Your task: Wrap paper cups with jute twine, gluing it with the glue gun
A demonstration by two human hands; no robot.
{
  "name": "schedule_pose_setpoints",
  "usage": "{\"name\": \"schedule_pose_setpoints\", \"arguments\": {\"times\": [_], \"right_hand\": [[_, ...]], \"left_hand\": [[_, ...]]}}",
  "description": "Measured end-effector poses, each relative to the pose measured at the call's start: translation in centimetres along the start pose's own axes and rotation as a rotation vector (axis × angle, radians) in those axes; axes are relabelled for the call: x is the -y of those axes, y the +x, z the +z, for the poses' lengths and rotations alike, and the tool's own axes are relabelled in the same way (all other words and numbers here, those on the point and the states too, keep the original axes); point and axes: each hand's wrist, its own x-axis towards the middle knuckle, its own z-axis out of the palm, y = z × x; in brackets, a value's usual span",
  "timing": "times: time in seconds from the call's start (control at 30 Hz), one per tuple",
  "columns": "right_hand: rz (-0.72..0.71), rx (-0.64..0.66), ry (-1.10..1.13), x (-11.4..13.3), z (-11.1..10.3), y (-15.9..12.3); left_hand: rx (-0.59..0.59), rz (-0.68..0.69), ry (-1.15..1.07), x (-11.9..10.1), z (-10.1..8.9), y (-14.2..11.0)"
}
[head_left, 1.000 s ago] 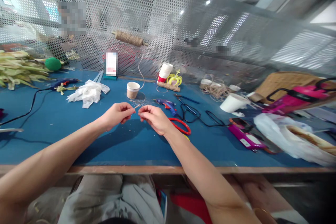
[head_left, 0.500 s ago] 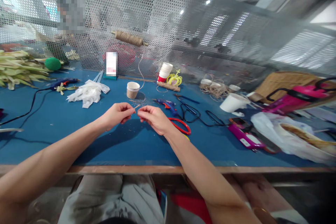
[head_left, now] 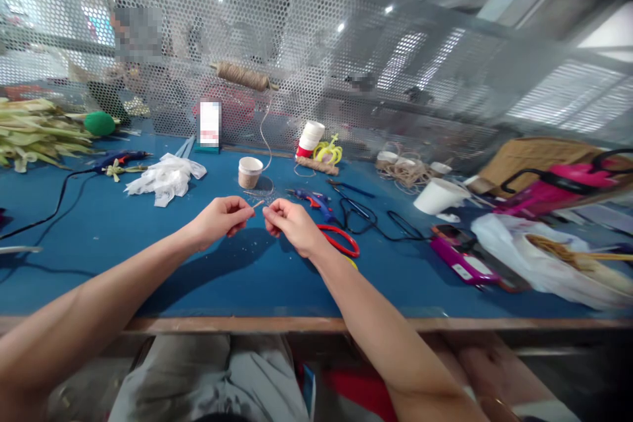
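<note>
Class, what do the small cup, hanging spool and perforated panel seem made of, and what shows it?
Small cup: probably matt paper; pale rim, brown band.
Hanging spool: rough twine, likely jute; fibrous brown windings.
Perforated panel: probably metal; grey sheen, punched holes.

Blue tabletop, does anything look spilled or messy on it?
Yes: pale specks are scattered across the blue tabletop, near the small cup and closer to the front edge. They look like loose crumbs or trimmings.
</note>
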Motion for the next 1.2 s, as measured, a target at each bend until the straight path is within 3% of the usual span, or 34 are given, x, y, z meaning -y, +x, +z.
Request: {"name": "schedule_pose_setpoints", "arguments": {"times": [0.1, 0.27, 0.43, 0.77, 0.97, 1.2], "right_hand": [[-0.034, -0.029, -0.026, 0.10, 0.00, 0.03], [0.065, -0.033, -0.059, 0.27, 0.16, 0.06], [-0.086, -0.008, -0.242, 0.38, 0.39, -0.26], [-0.129, -0.001, -0.234, 0.25, 0.03, -0.18], [-0.155, -0.066, -0.251, -0.04, 0.15, 0.05], [-0.041, -0.087, -0.041, 0.16, -0.39, 0.37]], "left_hand": [[-0.005, 0.041, 0.093, 0.03, 0.03, -0.01], [-0.066, 0.247, 0.429, 0.31, 0.21, -0.09], [-0.072, 0.385, 0.686, 0.40, 0.28, -0.32], [-0.036, 0.381, 0.845, 0.04, -0.19, -0.14], [-0.049, 0.368, 0.849, -0.04, -0.21, -0.14], [-0.062, 0.339, 0.798, -0.18, -0.30, -0.19]]}}
